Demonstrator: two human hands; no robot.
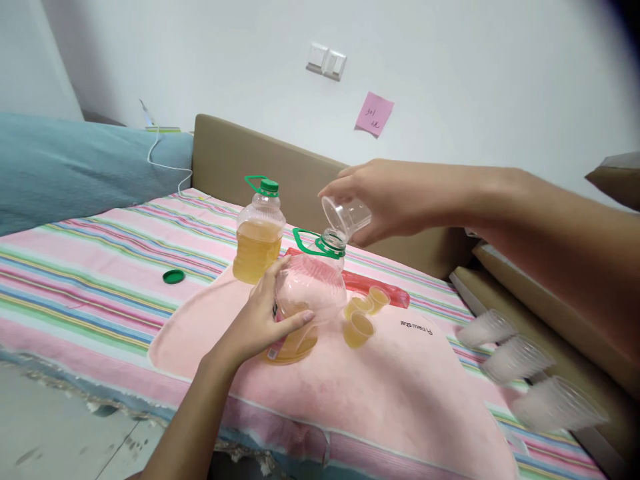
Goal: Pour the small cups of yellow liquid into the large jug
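Observation:
My left hand point(265, 313) is wrapped round the side of a clear plastic bottle point(320, 287) with a green handle ring. Yellow liquid lies low in this bottle, and its neck is uncapped. Over the neck, my right hand point(367, 200) grips a clear plastic cup point(345, 215), tilted with its rim toward the left. I cannot make out any liquid in the cup. A second bottle point(257, 240), capped in green and holding more yellow liquid, stands behind to the left. Right of the nearer bottle are several small cups point(361, 328) with yellow liquid.
A green cap point(173, 276) lies on the striped cloth point(100, 267) at left. Stacks of clear cups point(517, 360) lie along the right edge. Red plastic point(385, 291) rests behind the small cups on a pink mat point(400, 400). A brown padded board point(240, 153) borders the back.

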